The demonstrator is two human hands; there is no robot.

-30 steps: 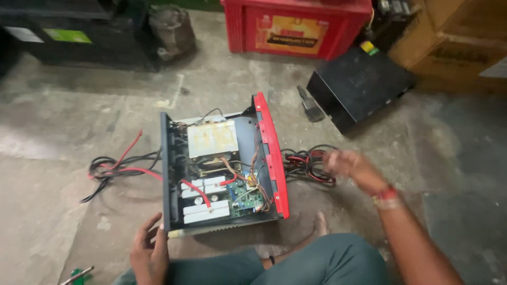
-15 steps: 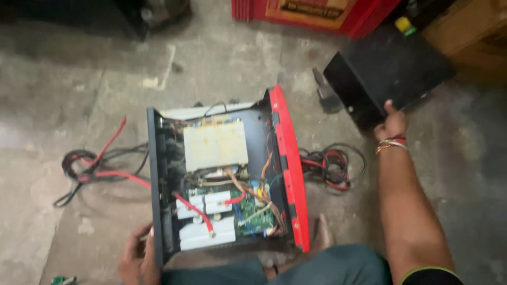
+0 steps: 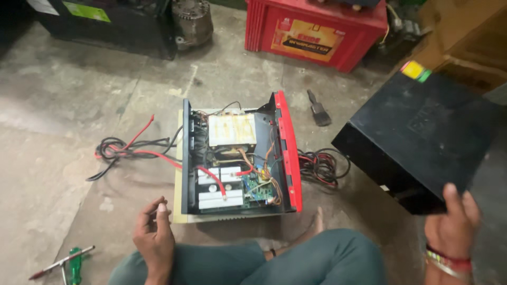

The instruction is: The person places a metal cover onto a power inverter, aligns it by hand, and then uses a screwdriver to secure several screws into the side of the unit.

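Black metal cover [image 3: 422, 142], plain, with a small yellow and green sticker at one corner. Opened inverter unit [image 3: 237, 158]: black casing, bright red front panel, cream base showing along the near edge. Inside it, a pale yellowish transformer block [image 3: 232, 130], white rectangular parts, a green circuit board [image 3: 259, 192], and red, orange and black wires. Tangled cables [image 3: 127, 150] on the left in red and black; another coil [image 3: 322, 168] on the right, also red and black. Red battery case [image 3: 317, 31] with a yellow-orange label. Green-handled screwdriver [image 3: 68, 261] with a red tip. Grey, stained concrete floor [image 3: 63, 105]. Teal-green trousers [image 3: 296, 264]. Red and pale bands at the wrist of the right hand [image 3: 451, 224].
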